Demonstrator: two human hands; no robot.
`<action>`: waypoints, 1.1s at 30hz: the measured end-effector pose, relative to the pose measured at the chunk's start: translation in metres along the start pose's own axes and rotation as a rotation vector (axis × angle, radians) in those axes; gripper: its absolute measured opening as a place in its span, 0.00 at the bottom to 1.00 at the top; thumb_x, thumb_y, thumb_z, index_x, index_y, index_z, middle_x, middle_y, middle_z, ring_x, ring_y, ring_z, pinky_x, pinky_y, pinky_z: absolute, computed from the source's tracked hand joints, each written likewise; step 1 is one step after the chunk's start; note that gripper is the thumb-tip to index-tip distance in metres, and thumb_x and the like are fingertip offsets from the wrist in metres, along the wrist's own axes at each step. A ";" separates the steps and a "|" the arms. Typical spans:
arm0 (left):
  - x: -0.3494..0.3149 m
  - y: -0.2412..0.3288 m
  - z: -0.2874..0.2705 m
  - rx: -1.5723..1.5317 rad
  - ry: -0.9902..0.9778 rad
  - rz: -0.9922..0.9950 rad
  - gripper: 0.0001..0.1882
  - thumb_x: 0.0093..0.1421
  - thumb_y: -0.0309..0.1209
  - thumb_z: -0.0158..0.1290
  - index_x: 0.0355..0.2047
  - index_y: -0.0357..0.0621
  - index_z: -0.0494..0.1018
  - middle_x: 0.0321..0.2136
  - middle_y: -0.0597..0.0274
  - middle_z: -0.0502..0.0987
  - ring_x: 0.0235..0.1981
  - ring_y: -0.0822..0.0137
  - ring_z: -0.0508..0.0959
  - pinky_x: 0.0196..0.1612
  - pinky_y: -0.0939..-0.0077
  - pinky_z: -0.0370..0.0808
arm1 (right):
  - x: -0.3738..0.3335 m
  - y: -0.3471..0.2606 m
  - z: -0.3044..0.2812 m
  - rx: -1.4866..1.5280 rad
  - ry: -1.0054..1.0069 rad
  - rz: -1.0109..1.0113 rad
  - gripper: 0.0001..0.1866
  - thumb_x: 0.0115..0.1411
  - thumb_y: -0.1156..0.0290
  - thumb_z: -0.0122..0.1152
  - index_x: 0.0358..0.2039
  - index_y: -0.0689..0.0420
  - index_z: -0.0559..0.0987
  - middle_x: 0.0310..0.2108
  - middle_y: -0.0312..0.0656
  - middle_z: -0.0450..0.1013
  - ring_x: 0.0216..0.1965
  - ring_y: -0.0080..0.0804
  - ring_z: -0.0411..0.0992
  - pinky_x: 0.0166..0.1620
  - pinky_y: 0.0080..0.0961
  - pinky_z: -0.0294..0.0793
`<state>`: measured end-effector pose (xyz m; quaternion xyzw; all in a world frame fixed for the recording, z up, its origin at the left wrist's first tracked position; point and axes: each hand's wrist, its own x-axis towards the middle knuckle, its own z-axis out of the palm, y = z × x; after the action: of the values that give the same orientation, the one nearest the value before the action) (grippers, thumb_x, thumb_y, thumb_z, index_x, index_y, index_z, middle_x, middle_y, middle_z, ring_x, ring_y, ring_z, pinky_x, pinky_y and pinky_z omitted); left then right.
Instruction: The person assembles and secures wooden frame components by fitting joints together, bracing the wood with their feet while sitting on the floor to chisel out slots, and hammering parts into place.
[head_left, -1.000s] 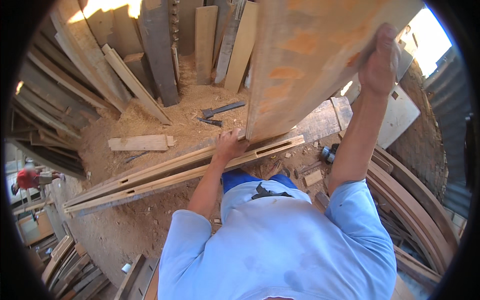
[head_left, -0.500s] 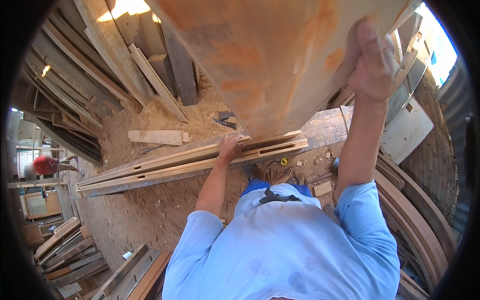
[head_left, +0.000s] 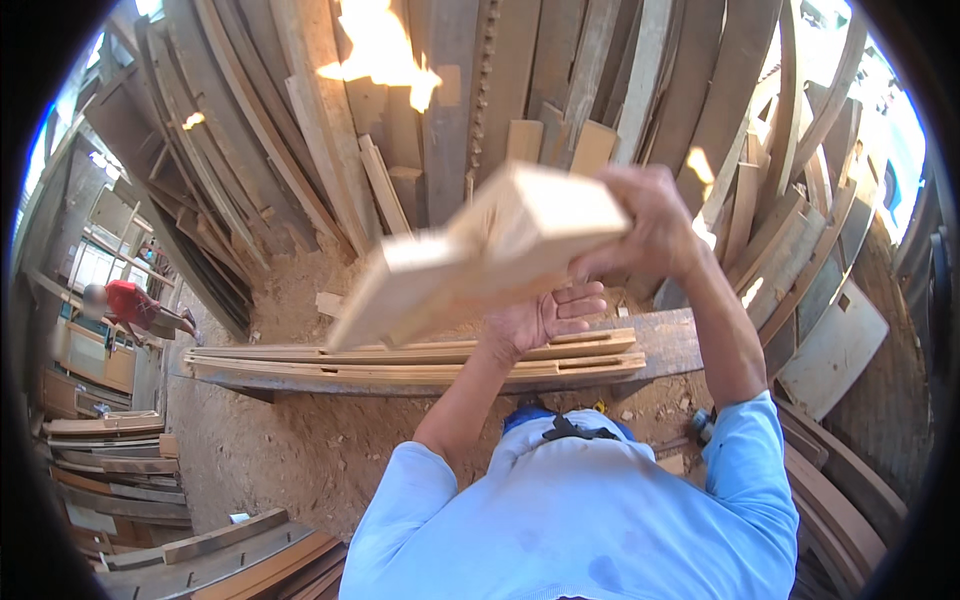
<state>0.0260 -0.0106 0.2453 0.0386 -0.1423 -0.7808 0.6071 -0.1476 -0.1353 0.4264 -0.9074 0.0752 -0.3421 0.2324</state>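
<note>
A broad, pale wooden board (head_left: 440,290), blurred by motion, is held tilted above the bench, its stepped, notched end facing up. My right hand (head_left: 650,225) is closed round its right side. Palm up and fingers stretched, my left hand (head_left: 540,320) is just under the board's near side; whether it touches the board I cannot tell. Below lie long, narrow wooden strips with slots (head_left: 430,368), side by side along the low bench (head_left: 672,345). The board hides part of the farther strip.
Planks lean thickly along the far side (head_left: 450,130). A pale panel (head_left: 832,350) leans at the right, with stacked boards near it. More timber (head_left: 230,545) lies at the lower left. Farther left, a person in red (head_left: 135,303) stands. Shavings and offcuts litter the ground.
The board has swung from looming upright before me to a tilt above the strips, showing its notched end. My left hand has come off the strips and turned palm up.
</note>
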 end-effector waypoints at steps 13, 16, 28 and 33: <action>0.049 -0.038 0.009 0.544 0.311 0.032 0.35 0.60 0.33 0.47 0.66 0.34 0.52 0.54 0.43 0.71 0.47 0.52 0.80 0.51 0.57 0.81 | -0.151 -0.017 -0.080 -0.325 -0.037 0.429 0.32 0.50 0.72 0.70 0.58 0.50 0.74 0.57 0.47 0.70 0.59 0.48 0.66 0.63 0.39 0.66; 0.056 -0.046 0.062 0.816 0.320 0.277 0.40 0.58 0.29 0.47 0.69 0.37 0.43 0.58 0.41 0.66 0.51 0.49 0.77 0.54 0.57 0.79 | -0.185 0.039 -0.107 -0.011 -0.047 0.880 0.35 0.58 0.74 0.64 0.66 0.55 0.65 0.58 0.50 0.68 0.59 0.41 0.68 0.62 0.35 0.68; 0.059 -0.040 0.076 1.420 -0.040 0.850 0.44 0.57 0.26 0.62 0.68 0.41 0.50 0.59 0.56 0.67 0.57 0.67 0.70 0.54 0.68 0.73 | -0.064 0.104 -0.088 0.950 0.430 0.591 0.23 0.67 0.59 0.59 0.54 0.65 0.75 0.48 0.39 0.77 0.45 0.26 0.77 0.48 0.26 0.77; 0.040 -0.040 0.044 1.347 0.271 0.639 0.33 0.54 0.30 0.69 0.56 0.38 0.65 0.43 0.61 0.79 0.43 0.71 0.78 0.47 0.75 0.77 | -0.072 0.040 -0.042 0.712 0.536 0.333 0.24 0.60 0.57 0.70 0.47 0.63 0.78 0.43 0.40 0.78 0.43 0.25 0.77 0.46 0.25 0.77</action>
<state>-0.0320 -0.0328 0.2809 0.4537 -0.5170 -0.2994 0.6612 -0.2290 -0.1652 0.3929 -0.6266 0.1551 -0.5267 0.5531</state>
